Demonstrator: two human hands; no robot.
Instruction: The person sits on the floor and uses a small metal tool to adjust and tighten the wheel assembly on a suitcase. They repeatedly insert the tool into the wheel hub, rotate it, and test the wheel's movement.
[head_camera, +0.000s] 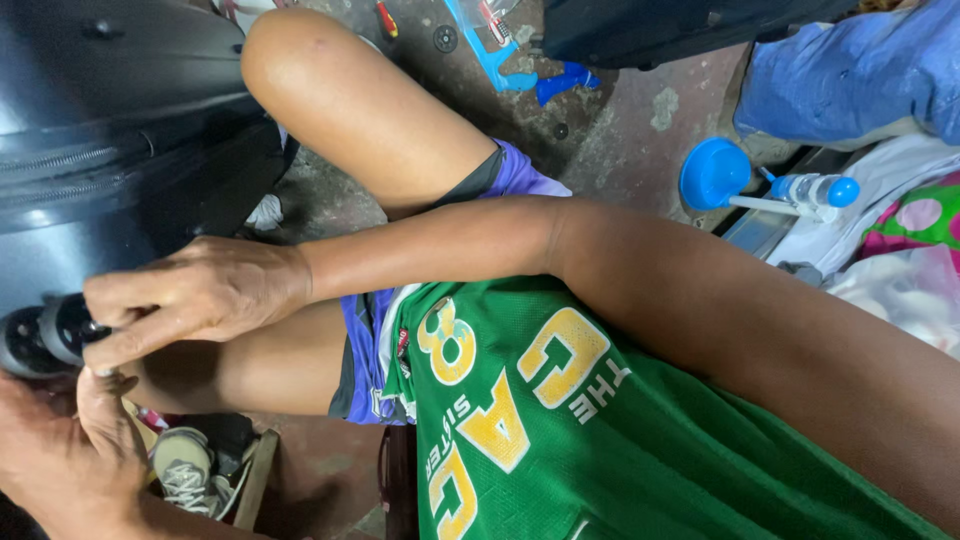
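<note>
A rough, stained concrete floor (610, 140) fills the background, dim and mottled grey-brown. Blue plastic scraps (520, 75) lie on it near the top. At right sit a blue plunger-like tool (715, 175), crumpled blue cloth (850, 70) and pale plastic bags (900, 280).

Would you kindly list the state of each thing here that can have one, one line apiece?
Dark suitcase: lying tilted, zipper shut along the visible stretch.
Suitcase wheel: attached at the corner, pinched by fingers.
Right hand: closed on the wheel from above.
Left hand: thumb up beside the wheel, grip unclear.
Blue hand pump: lying on its side.
</note>
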